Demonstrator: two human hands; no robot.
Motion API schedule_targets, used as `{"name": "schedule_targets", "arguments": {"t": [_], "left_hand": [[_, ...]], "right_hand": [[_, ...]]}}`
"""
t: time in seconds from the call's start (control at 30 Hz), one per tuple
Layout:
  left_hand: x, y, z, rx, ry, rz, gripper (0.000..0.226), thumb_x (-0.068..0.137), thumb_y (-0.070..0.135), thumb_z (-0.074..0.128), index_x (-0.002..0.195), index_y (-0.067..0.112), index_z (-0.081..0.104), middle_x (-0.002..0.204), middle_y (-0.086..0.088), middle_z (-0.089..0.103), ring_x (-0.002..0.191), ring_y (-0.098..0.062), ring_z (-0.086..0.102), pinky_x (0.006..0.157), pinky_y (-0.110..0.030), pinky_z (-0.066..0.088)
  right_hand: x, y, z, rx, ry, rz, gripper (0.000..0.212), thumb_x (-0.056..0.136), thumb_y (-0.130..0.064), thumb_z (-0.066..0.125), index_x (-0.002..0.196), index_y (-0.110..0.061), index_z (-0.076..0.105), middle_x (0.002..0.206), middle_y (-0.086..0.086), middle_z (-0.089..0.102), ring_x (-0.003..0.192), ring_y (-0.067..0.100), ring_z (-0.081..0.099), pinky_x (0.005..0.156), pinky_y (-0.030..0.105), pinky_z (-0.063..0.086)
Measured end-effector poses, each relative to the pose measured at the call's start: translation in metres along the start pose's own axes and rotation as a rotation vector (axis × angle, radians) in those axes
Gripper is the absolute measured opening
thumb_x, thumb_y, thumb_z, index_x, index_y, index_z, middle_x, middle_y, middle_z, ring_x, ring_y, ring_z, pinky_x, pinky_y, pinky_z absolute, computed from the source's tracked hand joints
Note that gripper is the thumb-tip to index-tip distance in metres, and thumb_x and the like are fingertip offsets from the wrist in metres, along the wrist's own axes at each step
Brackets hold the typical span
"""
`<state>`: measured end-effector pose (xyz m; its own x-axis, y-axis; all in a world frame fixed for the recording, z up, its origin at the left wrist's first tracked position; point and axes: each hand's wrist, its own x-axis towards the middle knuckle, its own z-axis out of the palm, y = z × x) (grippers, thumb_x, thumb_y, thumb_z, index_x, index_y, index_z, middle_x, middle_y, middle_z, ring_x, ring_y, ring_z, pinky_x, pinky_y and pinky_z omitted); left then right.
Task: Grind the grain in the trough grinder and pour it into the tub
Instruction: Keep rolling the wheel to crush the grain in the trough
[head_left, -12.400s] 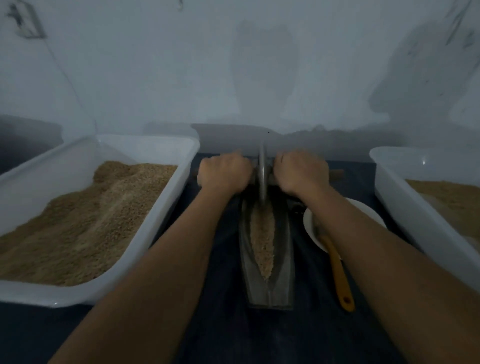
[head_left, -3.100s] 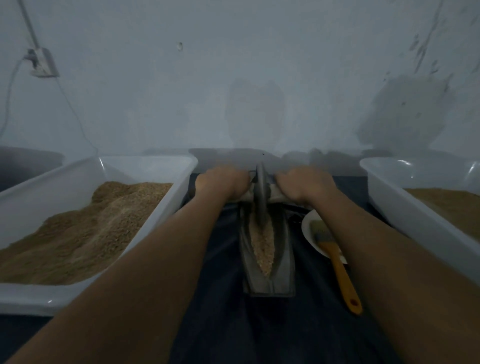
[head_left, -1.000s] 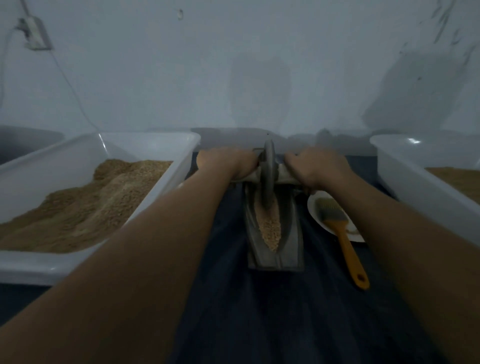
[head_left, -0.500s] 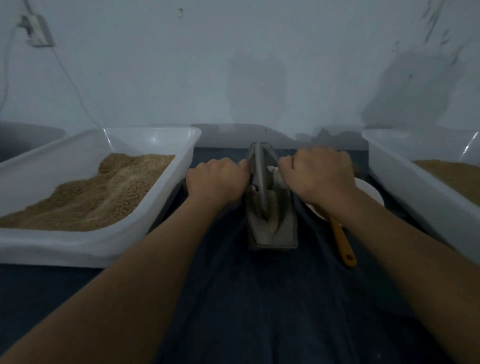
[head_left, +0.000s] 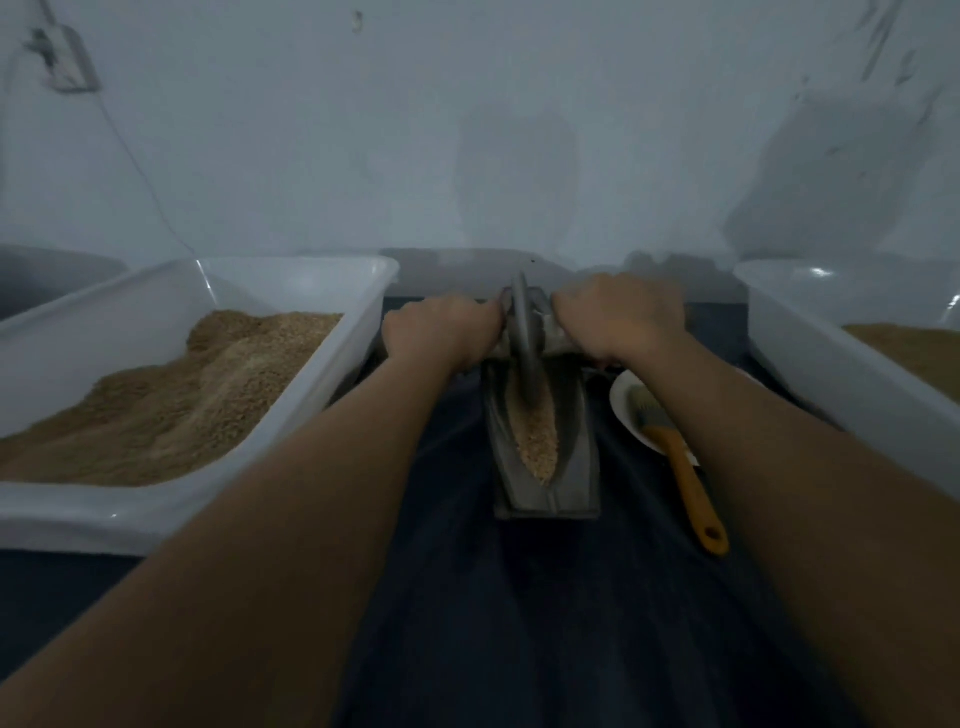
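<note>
Gripping the axle on either side of the wheel, my left hand and right hand curl fingers around it at frame center, above grain lying in the trough grinder.

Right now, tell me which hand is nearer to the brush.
Right. The right hand holds the wheel's handle just above the brush on its plate; the left hand grips the handle across the trough, farther away.

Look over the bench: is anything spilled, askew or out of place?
Nothing stands out. The grain lies inside the trough, with none visible on the dark cloth. The brush rests partly on the plate, and both hands grip the wheel's handles.
</note>
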<state>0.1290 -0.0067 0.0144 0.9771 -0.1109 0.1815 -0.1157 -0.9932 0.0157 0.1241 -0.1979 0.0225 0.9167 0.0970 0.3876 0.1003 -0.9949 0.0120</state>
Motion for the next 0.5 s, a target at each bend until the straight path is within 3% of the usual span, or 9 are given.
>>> {"name": "schedule_targets", "arguments": {"t": [0.1,0.2,0.27,0.3,0.37,0.43,0.5], "left_hand": [[-0.045,0.005,-0.002,0.158,0.159,0.11,0.039,0.104,0.038,0.019,0.103,0.018,0.053,0.089,-0.005,0.052,0.076,-0.025,0.046,0.062,-0.036,0.034],[-0.092,0.012,-0.01,0.223,0.381,0.195,0.048,0.088,0.03,-0.003,0.077,0.017,0.041,0.068,0.001,0.039,0.058,-0.02,0.035,0.054,-0.033,0.023],[-0.112,0.014,-0.014,0.233,0.445,0.205,0.043,0.083,0.025,-0.008,0.069,0.019,0.032,0.062,0.003,0.032,0.052,-0.018,0.029,0.058,-0.034,0.027],[-0.114,0.013,-0.013,0.227,0.446,0.208,0.041,0.084,0.024,-0.007,0.07,0.019,0.031,0.062,0.004,0.031,0.053,-0.018,0.03,0.061,-0.034,0.029],[-0.104,0.01,-0.011,0.171,0.406,0.211,0.043,0.084,0.025,-0.008,0.077,0.019,0.034,0.07,0.003,0.034,0.061,-0.02,0.037,0.064,-0.035,0.033],[-0.079,0.008,-0.005,0.15,0.355,0.178,0.044,0.089,0.031,-0.003,0.083,0.019,0.038,0.082,0.0,0.045,0.07,-0.023,0.042,0.066,-0.035,0.036],[-0.044,0.006,0.003,0.144,0.257,0.122,0.043,0.097,0.037,0.009,0.087,0.02,0.047,0.096,-0.003,0.058,0.077,-0.023,0.045,0.068,-0.036,0.036]], "right_hand": [[-0.043,-0.001,-0.007,0.013,0.042,0.029,0.054,0.095,-0.044,0.009,0.072,-0.015,0.048,0.077,0.001,0.051,0.07,0.023,0.046,0.062,0.033,0.028],[-0.09,0.013,-0.013,-0.109,0.121,-0.145,0.023,0.098,-0.032,0.035,0.08,-0.018,0.037,0.071,0.0,0.042,0.061,0.021,0.038,0.055,0.035,0.028],[-0.112,0.014,-0.021,-0.126,0.145,-0.22,0.019,0.088,-0.012,0.055,0.08,-0.013,0.038,0.063,0.004,0.037,0.053,0.019,0.034,0.049,0.03,0.03],[-0.116,0.016,-0.021,-0.076,0.148,-0.24,0.015,0.083,-0.007,0.056,0.081,-0.009,0.042,0.061,0.006,0.036,0.051,0.019,0.033,0.048,0.029,0.031],[-0.11,0.016,-0.021,-0.059,0.1,-0.23,0.011,0.086,-0.02,0.04,0.082,-0.01,0.043,0.062,0.003,0.034,0.052,0.019,0.032,0.05,0.029,0.029],[-0.093,0.014,-0.011,-0.098,0.117,-0.214,0.036,0.08,-0.036,0.007,0.08,-0.017,0.037,0.065,-0.001,0.035,0.054,0.019,0.029,0.051,0.03,0.023],[-0.063,0.013,-0.003,-0.118,0.133,-0.138,0.048,0.076,-0.041,-0.006,0.08,-0.018,0.037,0.068,0.0,0.036,0.057,0.02,0.03,0.051,0.032,0.02]]}}
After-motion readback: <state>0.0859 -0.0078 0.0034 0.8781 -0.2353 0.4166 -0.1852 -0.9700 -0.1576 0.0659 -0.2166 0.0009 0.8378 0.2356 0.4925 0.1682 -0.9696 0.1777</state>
